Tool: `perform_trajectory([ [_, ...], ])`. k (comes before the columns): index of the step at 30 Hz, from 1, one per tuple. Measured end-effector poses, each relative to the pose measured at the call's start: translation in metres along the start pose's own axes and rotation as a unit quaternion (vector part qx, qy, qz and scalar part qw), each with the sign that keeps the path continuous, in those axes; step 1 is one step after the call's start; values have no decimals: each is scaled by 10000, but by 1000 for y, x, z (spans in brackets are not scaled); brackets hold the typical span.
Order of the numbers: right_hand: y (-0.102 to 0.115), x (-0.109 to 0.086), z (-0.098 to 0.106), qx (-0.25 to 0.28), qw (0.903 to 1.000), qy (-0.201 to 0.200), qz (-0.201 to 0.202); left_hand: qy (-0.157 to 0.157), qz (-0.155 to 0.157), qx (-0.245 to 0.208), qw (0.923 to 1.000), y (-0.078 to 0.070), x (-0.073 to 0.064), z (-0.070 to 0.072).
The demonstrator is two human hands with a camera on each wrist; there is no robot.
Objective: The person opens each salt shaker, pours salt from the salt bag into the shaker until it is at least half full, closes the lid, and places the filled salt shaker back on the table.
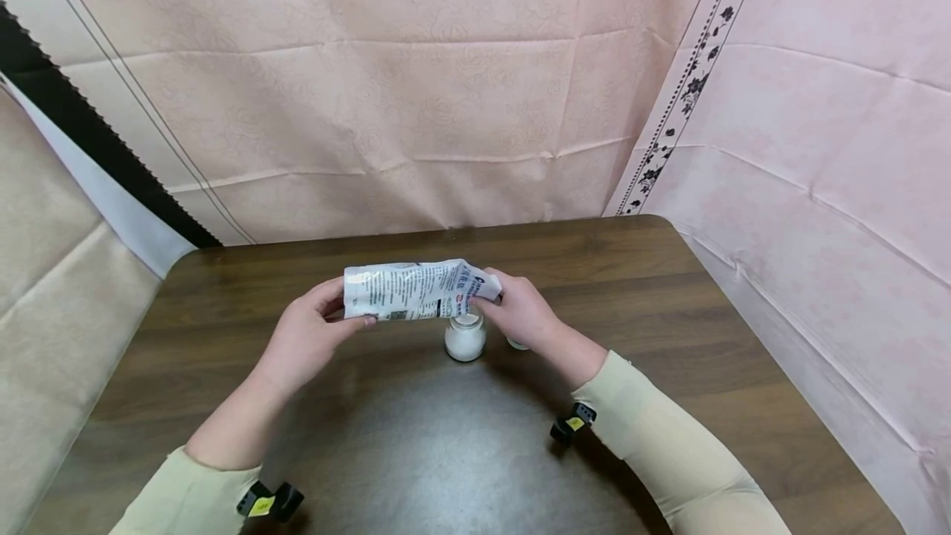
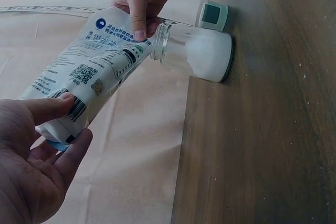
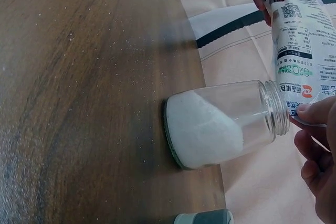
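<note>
A printed white salt bag (image 1: 404, 291) is held sideways over a glass jar (image 1: 465, 338). My left hand (image 1: 300, 335) grips its left end, the thumb on the printed side and the fingers beneath. At the right end, my right hand (image 1: 526, 312) pinches the bag's narrowed corner right at the jar's mouth. The jar (image 3: 210, 124) stands upright on the table, and white grains lie heaped in a slope inside it. In the left wrist view, the bag (image 2: 89, 72) tilts toward the threaded jar rim.
Beside the jar, on the right hand's side, a small green and white lid (image 2: 213, 15) sits on the brown wooden table (image 1: 446, 452). White specks are scattered over the tabletop around the jar. Pink cloth (image 1: 386, 106) hangs behind the table's far edge, with more at both sides.
</note>
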State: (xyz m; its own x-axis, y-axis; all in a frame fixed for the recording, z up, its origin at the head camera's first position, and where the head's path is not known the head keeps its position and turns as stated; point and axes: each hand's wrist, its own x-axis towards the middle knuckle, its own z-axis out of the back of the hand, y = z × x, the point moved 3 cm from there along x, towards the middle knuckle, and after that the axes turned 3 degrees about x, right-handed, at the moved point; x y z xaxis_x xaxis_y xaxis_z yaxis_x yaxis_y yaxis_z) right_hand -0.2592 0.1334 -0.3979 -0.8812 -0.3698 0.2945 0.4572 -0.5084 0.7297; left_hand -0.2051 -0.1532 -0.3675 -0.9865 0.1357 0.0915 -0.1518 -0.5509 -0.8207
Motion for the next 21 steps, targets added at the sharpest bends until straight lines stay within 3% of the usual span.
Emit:
perform_trajectory([
  [21, 2, -2, -1, -160, 9998, 25, -108, -212, -6, 88, 9997, 0, -1, -3],
])
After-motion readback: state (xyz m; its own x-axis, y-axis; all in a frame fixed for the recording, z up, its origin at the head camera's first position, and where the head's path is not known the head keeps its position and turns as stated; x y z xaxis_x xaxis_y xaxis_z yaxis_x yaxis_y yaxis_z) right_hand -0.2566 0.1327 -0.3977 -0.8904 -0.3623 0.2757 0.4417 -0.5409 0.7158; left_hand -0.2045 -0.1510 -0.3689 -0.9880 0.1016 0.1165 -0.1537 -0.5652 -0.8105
